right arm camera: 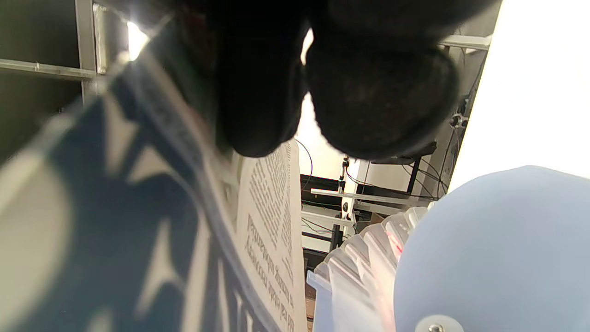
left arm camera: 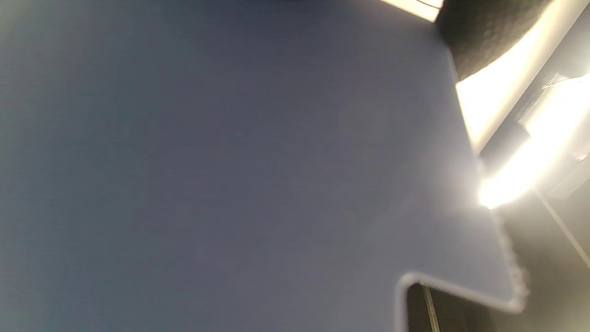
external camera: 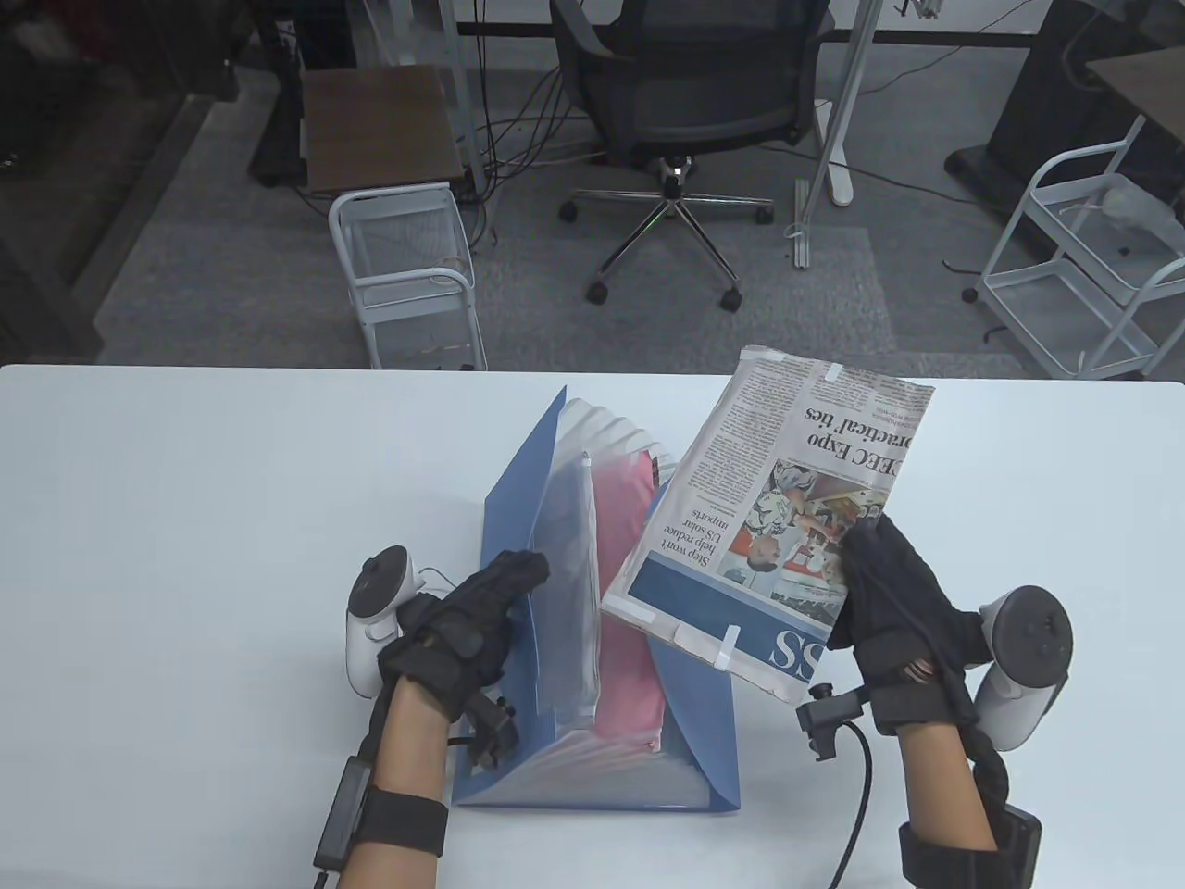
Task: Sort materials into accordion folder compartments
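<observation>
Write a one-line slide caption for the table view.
Right hand holds newspaper over accordion folder; left hand grips it.

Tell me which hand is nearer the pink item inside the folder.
Left. The left hand grips the folder's left cover beside the pink item; the right hand holds the newspaper above, farther right.

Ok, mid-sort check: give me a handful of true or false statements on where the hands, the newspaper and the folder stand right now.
1. The right hand holds the folded newspaper above the table. True.
2. The newspaper is already tucked fully inside a compartment. False: it hangs tilted over the right side of the accordion folder, still outside.
3. The left hand grips the folder's left blue cover. True.
4. The folder is closed flat. False: it stands fanned open, pockets showing.
5. A pink item sits in one of the compartments. True.
6. The left hand holds a second newspaper. False: it holds only the folder.
</observation>
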A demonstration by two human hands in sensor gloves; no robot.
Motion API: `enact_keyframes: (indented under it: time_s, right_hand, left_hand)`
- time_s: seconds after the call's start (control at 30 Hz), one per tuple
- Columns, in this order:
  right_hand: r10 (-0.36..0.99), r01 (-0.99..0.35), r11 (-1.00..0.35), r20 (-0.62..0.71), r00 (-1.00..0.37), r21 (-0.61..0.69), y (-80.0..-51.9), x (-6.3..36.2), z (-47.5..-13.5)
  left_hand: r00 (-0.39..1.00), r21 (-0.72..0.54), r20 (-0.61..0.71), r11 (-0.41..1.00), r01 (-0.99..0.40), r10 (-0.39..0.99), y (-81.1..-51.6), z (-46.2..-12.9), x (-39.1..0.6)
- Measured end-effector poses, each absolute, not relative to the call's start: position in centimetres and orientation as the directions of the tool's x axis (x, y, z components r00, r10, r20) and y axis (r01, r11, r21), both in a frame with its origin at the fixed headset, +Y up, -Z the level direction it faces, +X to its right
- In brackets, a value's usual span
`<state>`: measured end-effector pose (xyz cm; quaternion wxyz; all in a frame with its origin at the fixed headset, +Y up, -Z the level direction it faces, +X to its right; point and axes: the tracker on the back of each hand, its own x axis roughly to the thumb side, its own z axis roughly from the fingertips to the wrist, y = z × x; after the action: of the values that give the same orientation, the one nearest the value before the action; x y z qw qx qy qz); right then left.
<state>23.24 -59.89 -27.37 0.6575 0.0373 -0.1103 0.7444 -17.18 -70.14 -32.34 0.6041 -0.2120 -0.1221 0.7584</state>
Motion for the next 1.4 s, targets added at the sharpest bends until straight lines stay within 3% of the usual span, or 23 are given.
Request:
enact_keyframes:
  time_s: [0.4, 0.73, 1.4]
  right_hand:
    - [0.894, -0.915, -0.404, 0.203, -0.399, -0.021, -55.2, 17.5, -28.1]
    - [0.838, -0.837, -0.536, 0.191, -0.511, 0.111, -55.0, 13.1, -28.7]
    - [0.703, -0.671, -0.709, 0.141, -0.697, 0.219, -55.0, 5.9, -31.6]
  left_hand:
    - [-0.295, -0.432, -0.177, -0.344, -0.834, 0.939, -70.8, -32.3, -18.2]
    - [-0.321, -0.433, -0.177, -0.366, -0.824, 0.931, -70.8, -32.1, -18.3]
    - [-0.339, -0.437, -0.175, -0.381, -0.814, 0.924, -70.9, -32.1, -18.3]
